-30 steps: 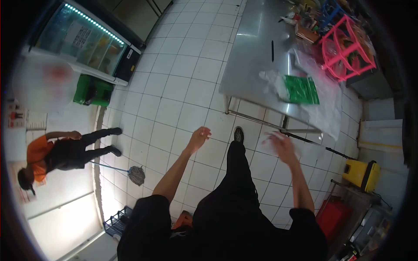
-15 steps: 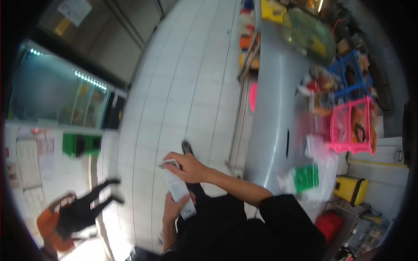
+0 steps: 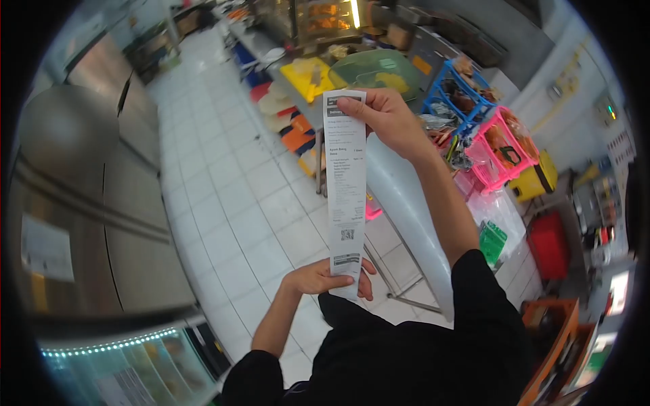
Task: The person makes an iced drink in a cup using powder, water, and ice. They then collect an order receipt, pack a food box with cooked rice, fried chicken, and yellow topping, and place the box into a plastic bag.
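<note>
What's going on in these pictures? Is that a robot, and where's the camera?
No robot here! These are a person's two bare hands. One camera, worn on the person's head, takes every picture, looking forward and down. The right hand holds a long printed slip near its top, and the left hand holds it near the bottom. On the metal table are a blue basket and a pink basket, both with things inside, and a green packet.

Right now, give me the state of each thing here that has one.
Receipt: stretched out, print showing
Left hand: gripping receipt's bottom end
Right hand: gripping its top end
Display fridge: lit
Steel doors: shut
Pink basket: holding items
</note>
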Tool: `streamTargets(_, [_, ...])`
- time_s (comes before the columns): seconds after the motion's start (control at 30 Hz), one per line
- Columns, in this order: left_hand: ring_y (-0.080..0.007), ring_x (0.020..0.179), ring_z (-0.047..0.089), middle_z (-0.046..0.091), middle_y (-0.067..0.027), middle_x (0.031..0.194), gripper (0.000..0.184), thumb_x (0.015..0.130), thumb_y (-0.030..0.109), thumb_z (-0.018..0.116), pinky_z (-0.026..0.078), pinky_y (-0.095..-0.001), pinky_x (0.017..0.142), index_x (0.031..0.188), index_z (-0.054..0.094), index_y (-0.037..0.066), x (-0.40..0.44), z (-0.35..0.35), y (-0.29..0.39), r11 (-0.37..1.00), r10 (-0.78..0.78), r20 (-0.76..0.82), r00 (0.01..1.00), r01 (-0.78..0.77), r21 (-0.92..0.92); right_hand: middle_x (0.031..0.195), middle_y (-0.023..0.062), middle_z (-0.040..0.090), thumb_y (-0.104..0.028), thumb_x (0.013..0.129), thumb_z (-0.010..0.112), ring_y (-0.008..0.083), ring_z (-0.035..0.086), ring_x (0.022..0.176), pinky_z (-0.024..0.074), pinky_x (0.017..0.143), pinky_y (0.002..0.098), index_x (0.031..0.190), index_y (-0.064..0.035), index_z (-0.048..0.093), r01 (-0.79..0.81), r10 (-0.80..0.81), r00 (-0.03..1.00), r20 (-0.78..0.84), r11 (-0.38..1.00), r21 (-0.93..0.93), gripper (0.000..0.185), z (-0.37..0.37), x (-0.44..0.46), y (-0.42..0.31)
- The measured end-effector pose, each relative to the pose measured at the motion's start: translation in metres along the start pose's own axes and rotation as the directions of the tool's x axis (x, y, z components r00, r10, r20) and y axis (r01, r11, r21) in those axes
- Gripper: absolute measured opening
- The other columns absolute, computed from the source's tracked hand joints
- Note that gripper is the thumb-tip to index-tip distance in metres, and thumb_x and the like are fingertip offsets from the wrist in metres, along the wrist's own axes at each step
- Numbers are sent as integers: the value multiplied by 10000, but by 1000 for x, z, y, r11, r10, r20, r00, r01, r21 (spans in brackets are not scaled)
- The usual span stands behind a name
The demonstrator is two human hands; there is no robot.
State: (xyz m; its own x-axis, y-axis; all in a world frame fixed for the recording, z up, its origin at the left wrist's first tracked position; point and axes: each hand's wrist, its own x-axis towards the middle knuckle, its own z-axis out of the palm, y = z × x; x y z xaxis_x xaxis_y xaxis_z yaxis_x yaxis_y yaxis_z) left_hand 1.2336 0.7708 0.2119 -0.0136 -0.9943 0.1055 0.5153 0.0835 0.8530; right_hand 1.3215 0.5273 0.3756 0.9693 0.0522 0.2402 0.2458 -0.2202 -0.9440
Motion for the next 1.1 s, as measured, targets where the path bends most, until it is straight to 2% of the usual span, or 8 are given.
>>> streamTargets(0.1, [-311, 1080, 679, 704, -181, 1086, 341, 1026, 108, 504, 510, -409, 972, 1341, 466, -17, -2, -42, 30, 1000, 26, 123, 992, -25, -11, 847, 12, 740, -349, 991, 664, 51, 668, 714, 517, 614, 223, 1062, -47, 751, -16, 3, 996, -85, 988, -156, 322, -6, 25, -24])
streamTargets(0.23, [-271, 1100, 667, 672, -152, 1107, 342, 1040, 123, 493, 523, -380, 935, 1355, 436, 1, -13, -105, 63, 997, -21, 217, 976, 36, -65, 864, 11, 739, -338, 981, 681, 47, 669, 738, 513, 631, 212, 1090, -25, 744, 125, -151, 966, -210, 983, -134, 337, -1, 108, -2])
streamTargets(0.33, [-267, 1083, 669, 663, -157, 1108, 344, 1026, 91, 469, 527, -377, 919, 1357, 435, 3, -45, -142, 96, 986, -63, 117, 991, 80, -149, 879, 17, 735, -332, 984, 678, 46, 666, 765, 513, 653, 206, 1088, -6, 735, 167, -195, 956, -219, 976, -141, 348, 19, 176, 6])
streamTargets(0.5, [-222, 717, 660, 638, -132, 799, 479, 765, -80, 436, 557, -335, 655, 1232, 531, -28, -118, -216, 201, 993, -92, -170, 981, 76, -94, 927, 36, 738, -306, 994, 669, 56, 679, 797, 531, 680, 214, 1187, 6, 673, 331, -331, 934, -132, 943, -23, 367, 92, 334, 2])
streamTargets(0.67, [-215, 728, 674, 650, -132, 773, 216, 784, -12, 438, 547, -328, 626, 914, 610, -22, -171, -337, 281, 984, -169, -498, 850, 171, -41, 933, 54, 743, -281, 1006, 649, 84, 706, 788, 549, 654, 219, 1243, -24, 641, 407, -419, 896, -150, 908, -101, 349, 151, 488, 13])
streamTargets(0.83, [-196, 673, 665, 644, -123, 754, 194, 809, -2, 415, 557, -317, 607, 778, 606, 3, -191, -460, 361, 971, -132, -649, 749, 228, 65, 913, 59, 742, -205, 1006, 642, 87, 713, 775, 556, 642, 221, 1260, -23, 606, 438, -448, 858, -251, 894, -99, 315, 167, 617, 50])
streamTargets(0.93, [-233, 620, 648, 609, -114, 633, 157, 739, 22, 441, 522, -325, 606, 729, 597, 6, -183, -559, 431, 908, -195, -588, 785, 372, 194, 906, 64, 738, -172, 1000, 649, 83, 710, 770, 552, 629, 217, 1273, -15, 579, 412, -400, 859, -321, 911, -31, 323, 150, 707, 70])
streamTargets(1.1, [-210, 535, 603, 550, -98, 582, 98, 707, 9, 448, 485, -319, 537, 682, 542, 18, -149, -692, 494, 917, -272, -384, 882, 358, 174, 878, 82, 743, -147, 996, 652, 66, 695, 707, 530, 585, 198, 1271, -31, 521, 339, -405, 759, -511, 914, -222, 326, 115, 789, 84])
